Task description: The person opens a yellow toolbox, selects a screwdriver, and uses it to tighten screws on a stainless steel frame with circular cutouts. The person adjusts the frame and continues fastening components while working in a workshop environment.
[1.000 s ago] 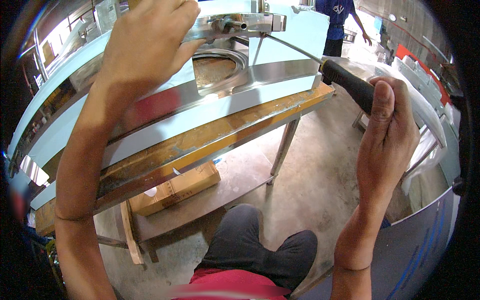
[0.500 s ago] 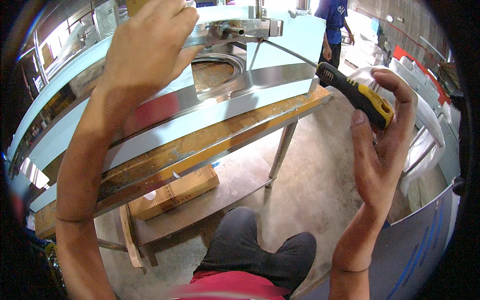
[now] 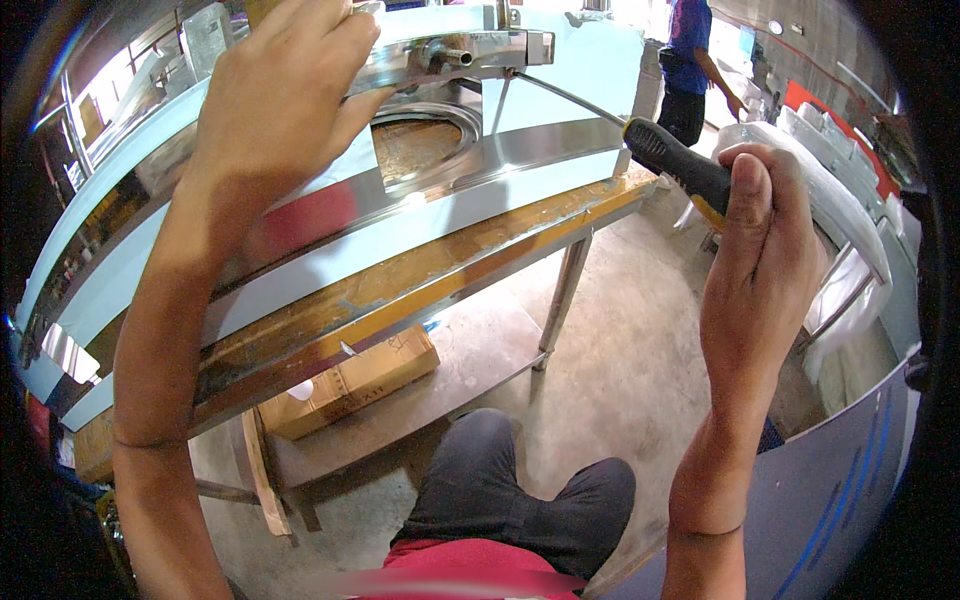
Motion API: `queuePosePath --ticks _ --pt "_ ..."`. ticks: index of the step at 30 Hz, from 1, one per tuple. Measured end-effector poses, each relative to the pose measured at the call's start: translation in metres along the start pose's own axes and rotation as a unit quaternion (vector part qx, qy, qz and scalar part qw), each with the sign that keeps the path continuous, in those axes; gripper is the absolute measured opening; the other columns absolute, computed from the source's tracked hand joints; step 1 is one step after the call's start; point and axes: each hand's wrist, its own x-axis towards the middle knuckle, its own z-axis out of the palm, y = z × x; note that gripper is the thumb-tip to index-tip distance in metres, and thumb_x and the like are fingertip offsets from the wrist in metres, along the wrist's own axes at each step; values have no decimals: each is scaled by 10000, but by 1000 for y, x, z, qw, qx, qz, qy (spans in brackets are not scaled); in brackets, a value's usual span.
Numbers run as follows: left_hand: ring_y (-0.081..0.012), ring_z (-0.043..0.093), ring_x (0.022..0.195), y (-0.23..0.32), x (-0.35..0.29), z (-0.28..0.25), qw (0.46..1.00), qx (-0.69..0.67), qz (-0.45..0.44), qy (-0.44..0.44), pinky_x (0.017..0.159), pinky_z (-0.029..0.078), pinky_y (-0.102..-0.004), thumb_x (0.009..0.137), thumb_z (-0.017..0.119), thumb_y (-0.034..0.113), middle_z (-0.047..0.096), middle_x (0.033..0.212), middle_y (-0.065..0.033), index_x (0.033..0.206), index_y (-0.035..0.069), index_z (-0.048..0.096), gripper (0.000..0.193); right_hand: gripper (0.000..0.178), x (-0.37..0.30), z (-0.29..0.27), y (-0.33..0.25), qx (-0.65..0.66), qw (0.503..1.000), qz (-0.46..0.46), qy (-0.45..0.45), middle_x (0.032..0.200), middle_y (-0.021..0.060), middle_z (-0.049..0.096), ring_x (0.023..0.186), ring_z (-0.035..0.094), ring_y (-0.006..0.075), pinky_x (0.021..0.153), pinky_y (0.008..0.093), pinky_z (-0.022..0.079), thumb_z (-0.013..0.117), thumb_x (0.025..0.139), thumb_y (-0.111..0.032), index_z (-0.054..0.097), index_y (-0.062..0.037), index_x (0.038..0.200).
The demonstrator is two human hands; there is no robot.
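My right hand [image 3: 765, 225] is closed on the end of a black and yellow screwdriver [image 3: 680, 165]. Its long shaft runs up and left, and the tip meets the underside of a shiny metal bar [image 3: 495, 52] near the bar's right end. A short round metal stub [image 3: 455, 57] sticks out of the bar's front. My left hand [image 3: 290, 95] is closed round the bar farther left; what its fingertips touch is hidden. Below the bar lies a metal panel [image 3: 550, 155], partly covered in pale blue film, with a ringed round opening [image 3: 470, 130].
The panel rests on a worn wooden workbench [image 3: 420, 260] with metal legs. A cardboard box [image 3: 370, 380] lies on the shelf beneath. Beyond the bench's right end stands a person in blue [image 3: 685, 70]. White-wrapped items [image 3: 850, 210] and a grey-blue sheet [image 3: 830, 500] are at the right.
My right hand has gone from a loose, spread hold to a closed grip, and the screwdriver handle has turned. The person in the background has shifted right. My left hand stays on the bar.
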Motion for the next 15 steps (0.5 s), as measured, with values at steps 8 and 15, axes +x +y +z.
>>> queuePosePath --ticks 8,15 --pt "-364 600 944 4 0 0 1000 1 -6 14 774 494 -465 783 791 221 557 963 -125 983 49 592 330 220 -1 -1 -3 145 987 -63 18 1007 70 662 821 586 100 722 258 464 564 1079 -203 597 -44 1227" --pt "-342 605 949 0 -1 4 999 31 13 16 787 499 -451 794 801 258 581 986 -117 1022 49 617 359 241 -3 4 7 55 993 -87 49 859 77 638 731 592 115 669 282 457 508 1099 -234 624 -63 1223"
